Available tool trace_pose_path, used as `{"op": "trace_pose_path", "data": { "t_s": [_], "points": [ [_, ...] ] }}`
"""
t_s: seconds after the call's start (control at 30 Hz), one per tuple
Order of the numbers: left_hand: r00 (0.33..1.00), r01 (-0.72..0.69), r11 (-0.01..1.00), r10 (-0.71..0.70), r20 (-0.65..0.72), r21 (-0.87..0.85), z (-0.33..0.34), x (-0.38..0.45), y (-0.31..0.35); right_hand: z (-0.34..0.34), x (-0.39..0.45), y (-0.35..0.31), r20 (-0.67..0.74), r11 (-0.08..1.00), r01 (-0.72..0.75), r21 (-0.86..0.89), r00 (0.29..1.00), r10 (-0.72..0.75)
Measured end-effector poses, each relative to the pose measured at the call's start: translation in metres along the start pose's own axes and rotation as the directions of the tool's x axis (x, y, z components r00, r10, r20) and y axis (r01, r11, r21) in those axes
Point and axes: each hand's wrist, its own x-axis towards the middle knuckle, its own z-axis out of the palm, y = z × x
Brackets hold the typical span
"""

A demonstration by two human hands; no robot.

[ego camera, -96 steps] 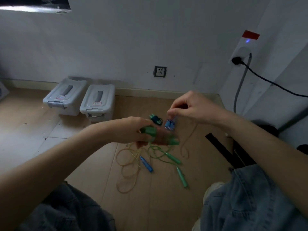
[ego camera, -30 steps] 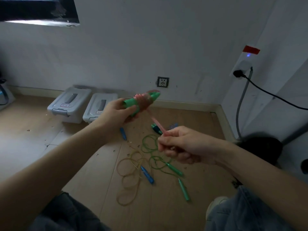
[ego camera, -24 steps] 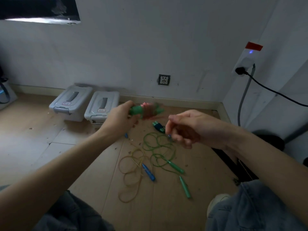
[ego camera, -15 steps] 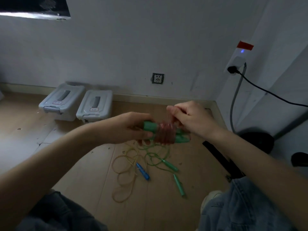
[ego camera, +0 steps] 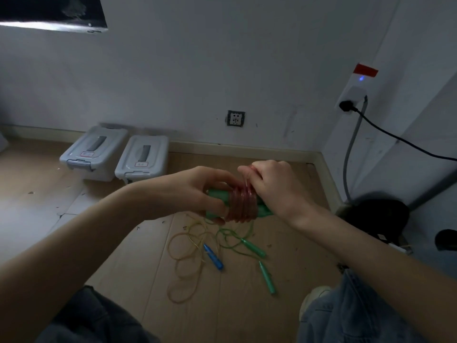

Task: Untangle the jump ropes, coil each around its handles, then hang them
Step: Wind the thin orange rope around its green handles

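My left hand (ego camera: 190, 191) grips a pair of green handles (ego camera: 217, 195) held side by side, with a pink rope (ego camera: 241, 204) wound around them in several tight turns. My right hand (ego camera: 274, 186) pinches the loose end of that pink rope just above the coil. On the floor below lie a yellow rope (ego camera: 184, 258) with a blue handle (ego camera: 214, 257) and a green rope (ego camera: 231, 240) with two green handles (ego camera: 254, 248), tangled together in loose loops.
Two grey lidded storage boxes (ego camera: 142, 158) stand against the back wall on the left. A wall socket (ego camera: 235, 118) is behind my hands. A black cable (ego camera: 400, 139) runs from a plug on the right wall. My knees in jeans (ego camera: 351, 310) frame the wooden floor.
My right hand has come back to the coil and wound more pink rope on the green handles. The handles came down from a raised position to chest height.
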Motion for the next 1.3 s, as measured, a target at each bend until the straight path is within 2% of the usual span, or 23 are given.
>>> {"op": "trace_pose_path", "data": {
  "t_s": [0.07, 0.13, 0.2, 0.23, 0.3, 0.37, 0.47, 0.53, 0.63, 0.7, 0.83, 0.9, 0.97, 1.03, 1.07, 1.17, 1.23, 1.3],
  "points": [
    [0.999, 0.027, 1.000, -0.027, -0.028, -0.012, 0.003, 0.002, -0.001, 0.002, 0.000, -0.002, -0.051, 0.999, 0.027, -0.045, 0.998, -0.030],
    [0.976, 0.028, 0.992, -0.001, -0.220, 0.123, 0.013, 0.010, -0.005, 0.005, -0.003, -0.002, -0.087, 0.996, 0.040, -0.076, 0.995, -0.046],
    [0.924, 0.008, 0.954, 0.108, -0.368, 0.301, 0.020, 0.015, -0.007, 0.004, -0.001, 0.001, -0.059, 0.997, 0.016, -0.070, 0.998, -0.020],
    [0.920, -0.019, 0.950, 0.139, -0.367, 0.312, 0.019, 0.015, -0.007, 0.000, 0.002, 0.004, -0.013, 1.000, -0.018, -0.019, 1.000, 0.017],
    [0.953, -0.091, 0.978, 0.140, -0.267, 0.188, 0.011, 0.010, -0.005, -0.012, 0.008, 0.012, 0.119, 0.966, -0.151, 0.210, 0.985, 0.128],
    [0.976, -0.167, 0.986, 0.168, -0.138, 0.018, 0.003, 0.003, -0.002, -0.022, 0.011, 0.018, 0.288, 0.867, -0.305, 0.393, 0.937, 0.199],
    [0.967, -0.254, 0.966, 0.252, -0.028, -0.057, 0.000, -0.005, 0.000, -0.026, 0.009, 0.023, 0.500, 0.689, -0.502, 0.524, 0.835, 0.228],
    [0.954, -0.301, 0.951, 0.299, -0.037, -0.068, -0.006, -0.008, 0.001, -0.031, 0.010, 0.027, 0.586, 0.543, -0.597, 0.591, 0.780, 0.220],
    [0.946, -0.302, 0.936, 0.271, -0.178, -0.180, -0.027, -0.016, -0.001, -0.046, 0.013, 0.035, 0.634, 0.401, -0.643, 0.652, 0.753, 0.177],
    [0.926, -0.295, 0.938, 0.234, -0.295, -0.181, -0.042, -0.018, -0.007, -0.055, 0.015, 0.040, 0.623, 0.408, -0.622, 0.668, 0.768, 0.150],
    [0.897, -0.235, 0.955, 0.142, -0.418, -0.180, -0.043, -0.011, -0.017, -0.046, 0.012, 0.039, 0.623, 0.581, -0.618, 0.529, 0.748, 0.228],
    [0.877, -0.242, 0.952, 0.133, -0.462, -0.186, -0.038, -0.006, -0.018, -0.038, 0.012, 0.035, 0.606, 0.594, -0.620, 0.513, 0.752, 0.261],
    [0.859, -0.276, 0.926, 0.117, -0.498, -0.258, -0.038, -0.002, -0.019, -0.035, 0.013, 0.035, 0.623, 0.555, -0.636, 0.537, 0.742, 0.247],
    [0.851, -0.310, 0.878, 0.086, -0.518, -0.364, -0.038, 0.001, -0.019, -0.034, 0.015, 0.036, 0.643, 0.495, -0.671, 0.552, 0.720, 0.260],
    [0.851, -0.334, 0.852, 0.089, -0.518, -0.403, -0.038, 0.001, -0.018, -0.033, 0.016, 0.038, 0.645, 0.432, -0.703, 0.565, 0.703, 0.299],
    [0.853, -0.386, 0.804, 0.123, -0.508, -0.453, -0.039, 0.001, -0.016, -0.034, 0.018, 0.045, 0.639, 0.134, -0.744, 0.654, 0.639, 0.428],
    [0.847, -0.347, 0.815, 0.060, -0.528, -0.465, -0.041, 0.001, -0.020, -0.037, 0.018, 0.047, 0.587, 0.067, -0.657, 0.751, 0.710, 0.388],
    [0.838, -0.222, 0.852, -0.082, -0.540, -0.473, -0.039, 0.003, -0.028, -0.035, 0.020, 0.044, 0.457, 0.099, -0.505, 0.857, 0.836, 0.304]
  ]
}}
